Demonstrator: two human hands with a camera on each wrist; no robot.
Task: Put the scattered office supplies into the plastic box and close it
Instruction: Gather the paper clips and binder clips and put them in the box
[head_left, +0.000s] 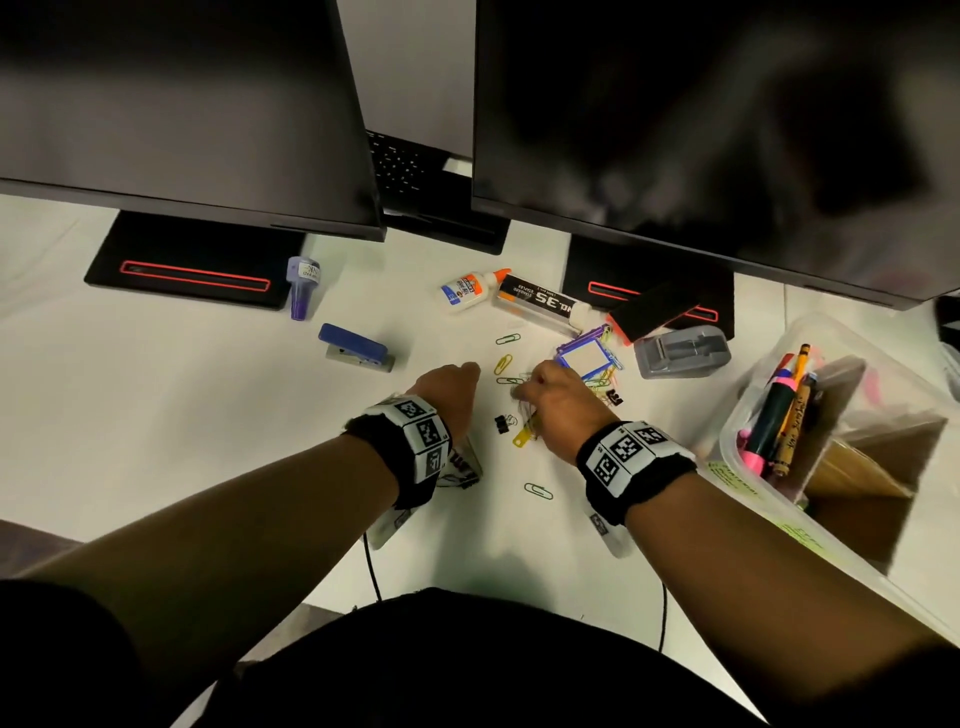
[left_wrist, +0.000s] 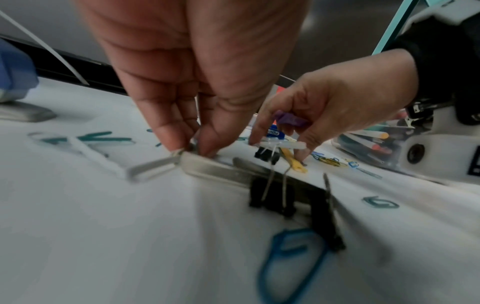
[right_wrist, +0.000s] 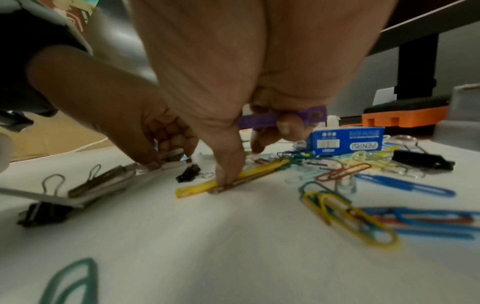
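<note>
Left hand (left_wrist: 182, 86) pinches a metal clip (left_wrist: 215, 170); right hand (right_wrist: 233, 82) grips a purple strip (right_wrist: 285, 117). Blue box (right_wrist: 348, 142) reads "PENRAI"; staples box (head_left: 540, 301) "NO.35".

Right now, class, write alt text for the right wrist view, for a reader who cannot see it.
A right hand curls its fingers around a purple strip while its thumb presses a yellow strip against a white desk. A left hand grips a silver clip nearby, among scattered coloured paper clips.

Two dark monitors (head_left: 701, 130), keyboard (head_left: 400, 166) behind.
</note>
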